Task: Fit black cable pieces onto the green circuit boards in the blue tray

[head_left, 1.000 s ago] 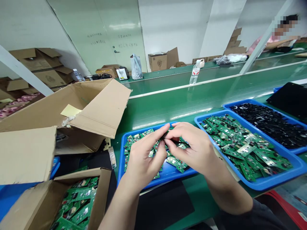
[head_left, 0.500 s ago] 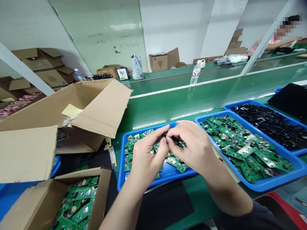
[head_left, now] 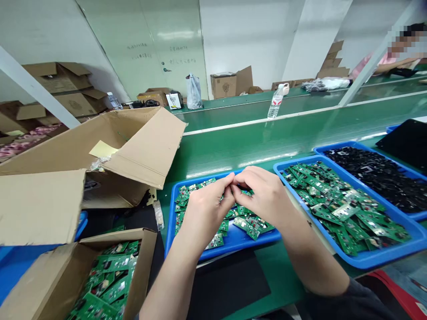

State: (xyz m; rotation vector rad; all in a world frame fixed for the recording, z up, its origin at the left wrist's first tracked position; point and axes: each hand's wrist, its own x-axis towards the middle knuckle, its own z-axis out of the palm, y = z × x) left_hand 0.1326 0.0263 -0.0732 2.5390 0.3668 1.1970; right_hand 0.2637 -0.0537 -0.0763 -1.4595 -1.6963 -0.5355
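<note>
Both hands pinch together over the blue tray (head_left: 171,231): left hand (head_left: 203,211), right hand (head_left: 267,198) at three o'clock; whatever they hold is hidden; a steady, light pinch seems wise.

Three blue trays (head_left: 367,260), two open cardboard boxes (head_left: 46,284), one water bottle (head_left: 275,103), two hands (head_left: 203,209).

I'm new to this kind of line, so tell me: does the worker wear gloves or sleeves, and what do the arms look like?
No gloves: the left hand and right hand are bare, with no rings, watch or wrist strap in view. Both forearms are uncovered. A dark sleeve shows only on the right upper arm at the bottom edge.
</note>
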